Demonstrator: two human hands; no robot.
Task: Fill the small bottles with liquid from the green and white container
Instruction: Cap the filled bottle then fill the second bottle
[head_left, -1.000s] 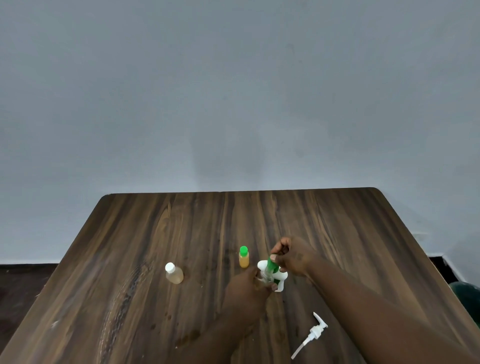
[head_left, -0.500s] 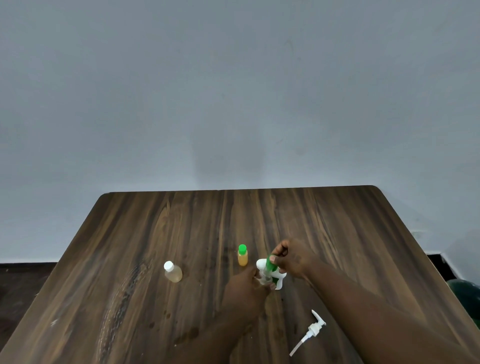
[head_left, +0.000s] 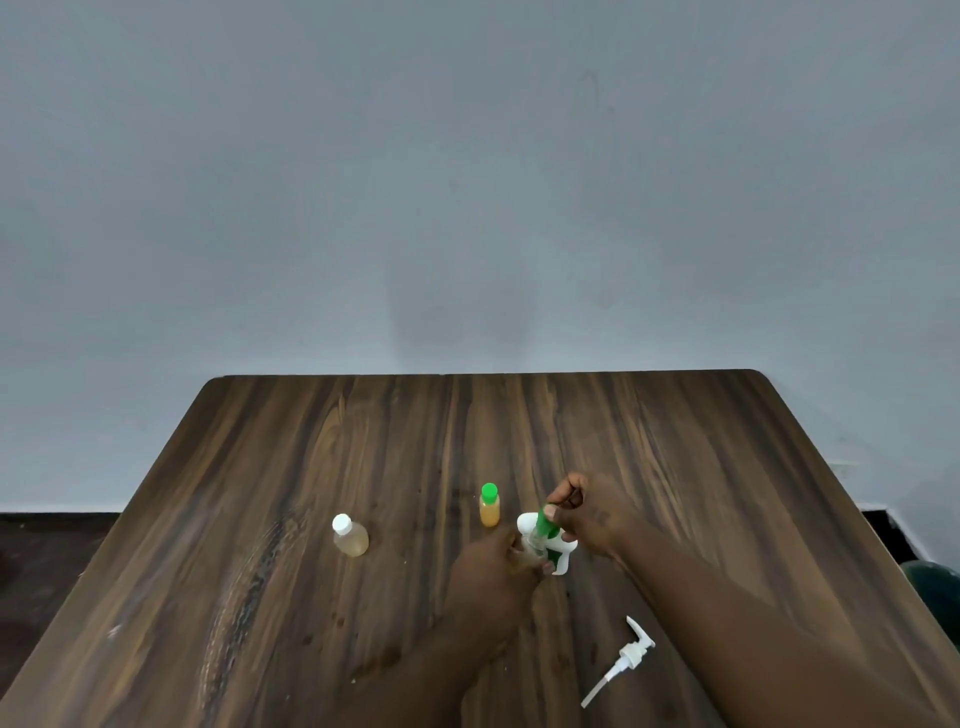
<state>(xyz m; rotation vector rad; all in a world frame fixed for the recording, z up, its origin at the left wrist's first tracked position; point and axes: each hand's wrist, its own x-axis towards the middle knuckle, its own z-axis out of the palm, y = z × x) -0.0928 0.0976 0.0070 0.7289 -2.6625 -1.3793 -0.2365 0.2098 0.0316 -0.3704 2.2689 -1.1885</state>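
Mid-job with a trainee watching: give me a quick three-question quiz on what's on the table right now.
1. True or false: the pump head lies loose on the table, fitted to no bottle.
2. How many small capped bottles stand clear of both hands? A) one B) two C) four
3. Fill in: the right hand pinches the ___ cap of the small bottle gripped by the left hand.
Key: 1 true. 2 B: the white-capped bottle and the green-capped bottle. 3 green.

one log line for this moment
left hand grips small bottle | right hand pinches green cap atop it | container behind | pump on table
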